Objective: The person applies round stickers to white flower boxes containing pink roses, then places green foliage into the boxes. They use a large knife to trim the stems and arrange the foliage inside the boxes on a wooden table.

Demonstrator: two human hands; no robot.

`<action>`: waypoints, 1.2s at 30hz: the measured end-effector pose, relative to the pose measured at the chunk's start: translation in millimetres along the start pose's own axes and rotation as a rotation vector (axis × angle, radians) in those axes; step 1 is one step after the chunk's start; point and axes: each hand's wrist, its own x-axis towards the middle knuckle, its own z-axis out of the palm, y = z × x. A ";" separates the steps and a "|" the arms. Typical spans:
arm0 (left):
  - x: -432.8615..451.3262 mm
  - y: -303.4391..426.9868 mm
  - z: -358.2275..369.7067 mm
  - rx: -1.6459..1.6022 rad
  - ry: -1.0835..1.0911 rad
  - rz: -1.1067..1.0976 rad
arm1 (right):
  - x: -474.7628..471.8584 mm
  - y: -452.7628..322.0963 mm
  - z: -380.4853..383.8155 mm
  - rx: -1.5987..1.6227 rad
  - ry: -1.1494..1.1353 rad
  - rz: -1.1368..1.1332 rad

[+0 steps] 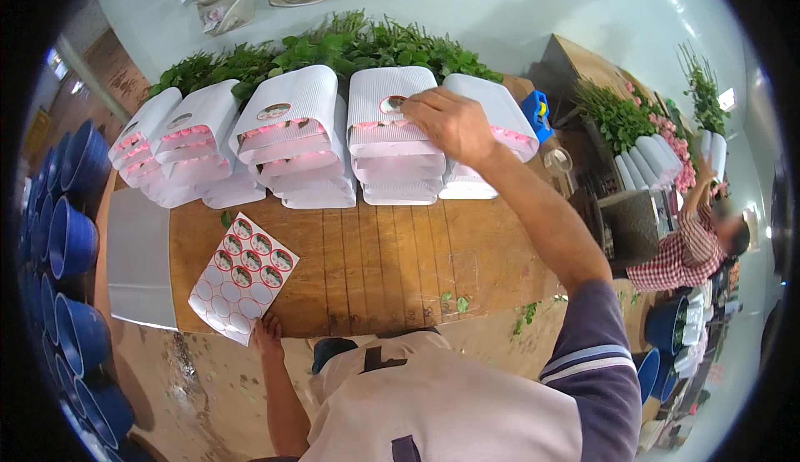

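Note:
Several bunches of pink roses wrapped in white corrugated cardboard (pixel 287 93) lie stacked in a row at the back of the wooden table (pixel 375 262), stems towards the wall. My right hand (pixel 447 121) reaches over a middle stack, its fingertips at the edge of a round red-rimmed sticker (pixel 392 105) on the top wrap; whether they grip it is not visible. Similar round stickers are on the top wraps to the left. My left hand (pixel 269 331) pinches the lower corner of a sticker sheet (pixel 240 274), which has printed stickers in its upper part and blank white circles below.
A blue tape dispenser (pixel 537 115) and a clear tape roll (pixel 558 161) are at the right. Blue buckets (pixel 72 237) line the left side. Another person (pixel 684 243) handles wrapped flowers at a bench on the right. A grey sheet (pixel 140 256) covers the table's left end.

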 end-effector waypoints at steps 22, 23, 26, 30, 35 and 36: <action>-0.4 -4.5 3.5 -0.012 0.038 0.037 | 17.3 45.5 27.1 0.221 -0.473 0.157; -0.7 -3.5 4.0 -0.004 0.045 0.028 | 19.1 39.9 22.8 0.239 -0.512 0.201; -1.2 -1.1 4.1 0.018 0.012 0.021 | 22.4 13.7 18.4 0.196 -0.559 0.245; -0.7 0.8 1.5 0.033 0.025 0.008 | 30.6 -16.5 43.2 0.053 -0.630 0.262; 1.2 3.8 -0.7 0.078 -0.010 0.030 | 44.6 -44.7 79.3 -0.205 -0.615 0.488; 1.4 4.2 -0.8 0.084 -0.009 0.010 | 42.4 -59.9 82.8 -0.271 -0.629 0.510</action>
